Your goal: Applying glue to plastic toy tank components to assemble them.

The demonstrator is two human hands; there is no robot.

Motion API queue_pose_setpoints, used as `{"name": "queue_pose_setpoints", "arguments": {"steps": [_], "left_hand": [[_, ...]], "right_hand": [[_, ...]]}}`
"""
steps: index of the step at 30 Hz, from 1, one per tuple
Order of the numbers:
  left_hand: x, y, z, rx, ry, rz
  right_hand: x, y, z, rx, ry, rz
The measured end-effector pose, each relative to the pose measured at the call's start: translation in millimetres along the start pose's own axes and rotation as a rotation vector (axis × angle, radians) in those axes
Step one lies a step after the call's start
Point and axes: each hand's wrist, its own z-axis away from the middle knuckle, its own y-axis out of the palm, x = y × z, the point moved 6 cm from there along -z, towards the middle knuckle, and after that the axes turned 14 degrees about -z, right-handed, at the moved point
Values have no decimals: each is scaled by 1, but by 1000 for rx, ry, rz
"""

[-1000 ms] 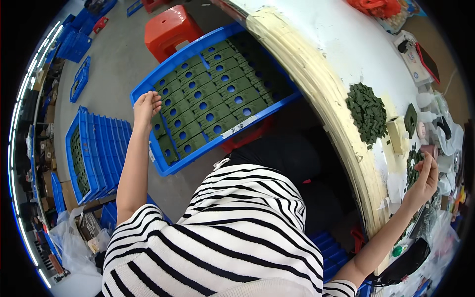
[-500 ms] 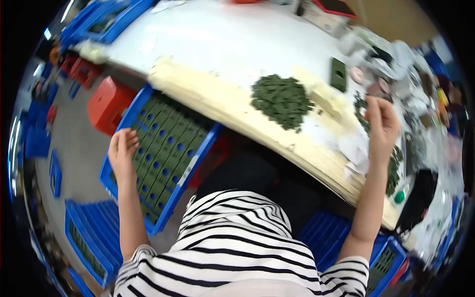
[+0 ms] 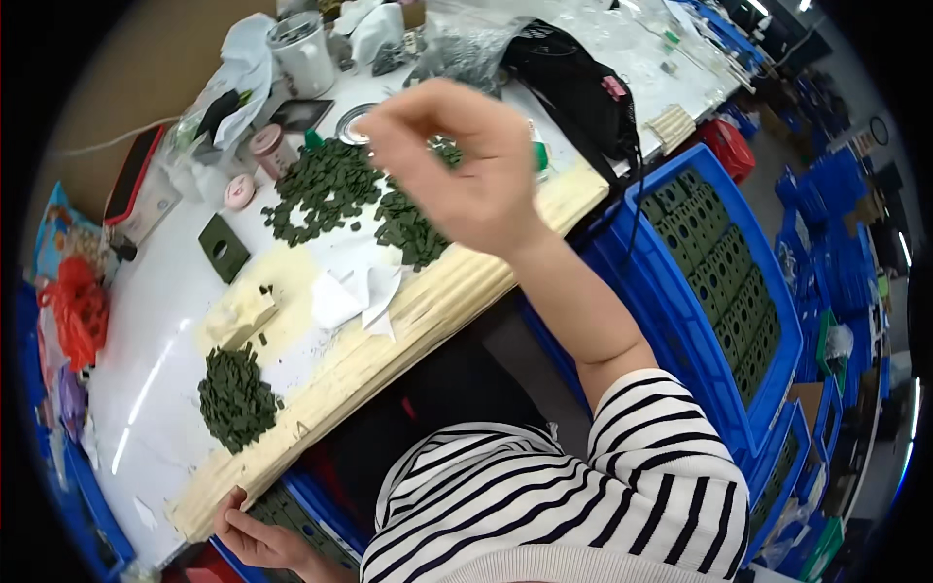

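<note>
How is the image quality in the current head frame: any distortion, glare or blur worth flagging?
Head view: strong fisheye bending, the pale table edge curves and the corners are black; soft glare streaks on the white tabletop; the raised right hand looks slightly soft; the piles of small dark green pieces stay readable.

Black bag (image 3: 573,87) on white table (image 3: 175,321); red bundle (image 3: 73,306) at left.

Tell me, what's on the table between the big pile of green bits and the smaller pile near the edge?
In the head view, between the big pile and the smaller pile lie a pale yellowish block, a few stray green bits and white paper scraps.
</note>
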Motion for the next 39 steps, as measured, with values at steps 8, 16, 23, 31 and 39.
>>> {"name": "queue_pose_setpoints", "arguments": {"steps": [8, 16, 23, 31, 39], "left_hand": [[-32, 30, -32, -197, 155, 228], [-55, 55, -18, -14, 244, 403], [-63, 55, -20, -8, 265, 535], [-45, 66, -7, 45, 155, 618], [-61, 82, -4, 124, 195, 648]], "right_hand": [[159, -368, 53, -880, 58, 863], [437, -489, 364, -1361, 1512, 2110], [436, -449, 470, -1267, 1555, 1293], [453, -432, 446, -1465, 1214, 874], [438, -366, 422, -1491, 549, 179]]}}
